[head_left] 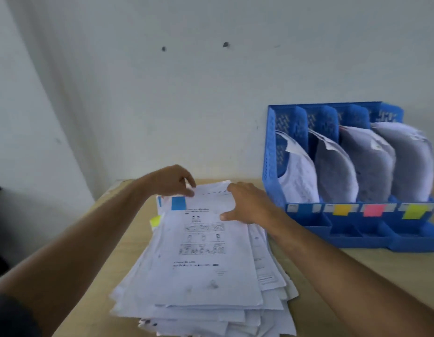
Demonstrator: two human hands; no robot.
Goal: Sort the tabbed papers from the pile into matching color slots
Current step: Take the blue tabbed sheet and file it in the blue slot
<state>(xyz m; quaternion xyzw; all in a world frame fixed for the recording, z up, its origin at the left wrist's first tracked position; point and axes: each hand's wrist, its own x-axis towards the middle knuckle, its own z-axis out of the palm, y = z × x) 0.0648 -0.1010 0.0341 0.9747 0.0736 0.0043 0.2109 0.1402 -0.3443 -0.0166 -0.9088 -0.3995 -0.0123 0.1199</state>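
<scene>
Top sheet of the pile, front and centre: thin white paper printed with rows of small boxed drawings and a few lines of text, lying flat with a square blue tab stuck at its far left corner. The left hand is at that far edge, fingers curled down, its grip pinching the paper's rim just beside the blue tab. The right hand lies across the far right corner, fingers fairly straight and spread, thumb pressing down on the sheet; a flat, open grip, not curled round anything.

Underneath, the pile is a thick, ragged stack of white sheets, edges fanned out unevenly toward the near side and to the right. A yellow-green tab pokes out from the left side, lower in the stack.

The pile sits on a pale wood-grain counter. To the right, near the wall, stands a blue plastic file rack with perforated lattice walls and four upright slots. Each slot holds white papers that curl and slump forward. Along the rack's low front lip are coloured labels, left to right: a blue label, an orange label, a pink label and a yellow-green label.

Behind it all, a plain white wall with two small dark marks.
</scene>
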